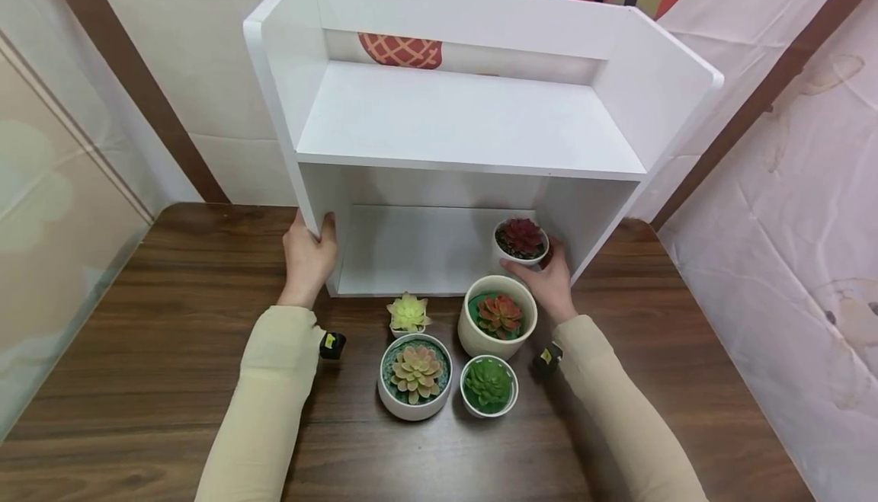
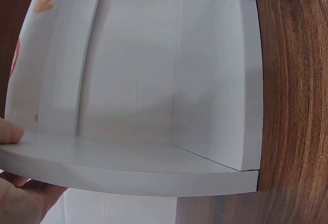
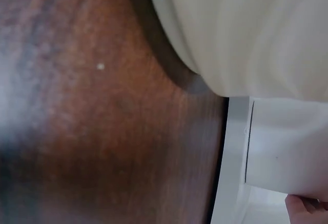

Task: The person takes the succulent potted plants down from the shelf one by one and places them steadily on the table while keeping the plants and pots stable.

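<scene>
A white two-tier shelf (image 1: pixel 439 117) stands at the back of the table. My left hand (image 1: pixel 306 254) grips its left side panel (image 2: pixel 128 180), with the thumb on the inner face; in the left wrist view the fingers wrap that board at the lower left. My right hand (image 1: pixel 549 277) holds a small white pot with a dark red succulent (image 1: pixel 523 238) at the right end of the lower compartment, fingers round its side. Just in front of that hand stands a larger cream pot with an orange-red succulent (image 1: pixel 498 316). The right wrist view catches only some fingers (image 3: pixel 302 211).
Before the shelf sit a small pale yellow-green succulent (image 1: pixel 408 313), a wide white pot with a peach succulent (image 1: pixel 415 375) and a white pot with a green succulent (image 1: pixel 488 385). Dark wood tabletop (image 1: pixel 171 380) surrounds them. A printed cloth (image 1: pixel 226 91) hangs behind.
</scene>
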`<state>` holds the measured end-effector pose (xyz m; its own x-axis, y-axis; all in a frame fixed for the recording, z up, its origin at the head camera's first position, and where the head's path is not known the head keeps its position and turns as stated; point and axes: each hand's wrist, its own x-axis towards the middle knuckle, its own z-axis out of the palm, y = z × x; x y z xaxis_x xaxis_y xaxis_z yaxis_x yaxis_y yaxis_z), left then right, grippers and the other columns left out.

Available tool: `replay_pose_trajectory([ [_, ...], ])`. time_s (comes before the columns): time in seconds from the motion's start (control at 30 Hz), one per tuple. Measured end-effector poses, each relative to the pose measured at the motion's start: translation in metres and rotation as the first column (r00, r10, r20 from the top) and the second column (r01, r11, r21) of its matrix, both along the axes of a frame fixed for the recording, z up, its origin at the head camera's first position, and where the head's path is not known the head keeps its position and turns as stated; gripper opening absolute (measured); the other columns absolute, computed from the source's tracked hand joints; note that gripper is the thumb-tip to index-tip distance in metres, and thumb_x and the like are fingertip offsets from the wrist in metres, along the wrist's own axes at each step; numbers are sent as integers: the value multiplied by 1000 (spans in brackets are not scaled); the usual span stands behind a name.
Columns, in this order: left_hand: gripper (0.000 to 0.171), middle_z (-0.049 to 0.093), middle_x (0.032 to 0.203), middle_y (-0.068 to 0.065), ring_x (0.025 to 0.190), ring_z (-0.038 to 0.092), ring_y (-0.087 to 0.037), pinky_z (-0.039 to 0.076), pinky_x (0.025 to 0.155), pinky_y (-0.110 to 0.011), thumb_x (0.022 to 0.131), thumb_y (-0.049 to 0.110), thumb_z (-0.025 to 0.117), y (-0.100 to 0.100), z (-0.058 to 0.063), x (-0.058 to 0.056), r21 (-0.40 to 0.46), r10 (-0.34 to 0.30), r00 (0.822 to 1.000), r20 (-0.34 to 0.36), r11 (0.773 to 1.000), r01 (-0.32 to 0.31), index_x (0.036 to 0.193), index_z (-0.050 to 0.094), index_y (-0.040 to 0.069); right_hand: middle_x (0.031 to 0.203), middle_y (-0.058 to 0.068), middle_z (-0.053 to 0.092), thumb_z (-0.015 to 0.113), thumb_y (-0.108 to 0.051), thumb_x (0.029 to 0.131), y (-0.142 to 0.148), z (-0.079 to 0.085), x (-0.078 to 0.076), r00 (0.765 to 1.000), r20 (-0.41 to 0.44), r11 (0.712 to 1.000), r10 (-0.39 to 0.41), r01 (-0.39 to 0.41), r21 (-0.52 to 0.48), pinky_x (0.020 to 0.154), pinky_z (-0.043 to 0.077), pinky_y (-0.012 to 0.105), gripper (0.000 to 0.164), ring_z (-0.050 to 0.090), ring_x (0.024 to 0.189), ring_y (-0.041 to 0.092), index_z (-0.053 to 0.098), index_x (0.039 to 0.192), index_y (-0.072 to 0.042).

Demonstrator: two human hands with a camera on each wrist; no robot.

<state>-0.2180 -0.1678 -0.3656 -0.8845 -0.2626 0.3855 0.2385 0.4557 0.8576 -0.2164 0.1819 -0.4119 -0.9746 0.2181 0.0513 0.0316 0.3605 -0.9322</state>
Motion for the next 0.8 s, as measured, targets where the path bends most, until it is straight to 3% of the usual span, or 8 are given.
replay_pose_trajectory([
  [0.43,37,56,126,-33,116,55,-46,45,92,-61,98,9,47,0,2,1,7,-10,1000,1,1000,10,130,48,-10,138,16,46,84,-22,72,6,1,13,993,-104,998,-58,57,-10,109,36,38,84,45,129,26,36,138,-3],
  [0.67,37,55,127,-32,117,55,-46,45,94,-60,98,10,47,0,2,1,7,-10,1000,3,1000,10,130,48,-10,140,25,42,79,-4,76,-10,45,41,988,-149,999,-47,42,-33,111,33,40,79,43,131,32,32,138,6],
  [0.8,38,54,129,-32,118,54,-46,44,94,-60,98,10,46,1,2,2,11,-16,1000,15,1000,16,131,47,-10,138,24,44,79,-2,74,-7,46,44,976,-206,996,-64,51,-67,111,34,41,78,44,129,31,33,137,7],
])
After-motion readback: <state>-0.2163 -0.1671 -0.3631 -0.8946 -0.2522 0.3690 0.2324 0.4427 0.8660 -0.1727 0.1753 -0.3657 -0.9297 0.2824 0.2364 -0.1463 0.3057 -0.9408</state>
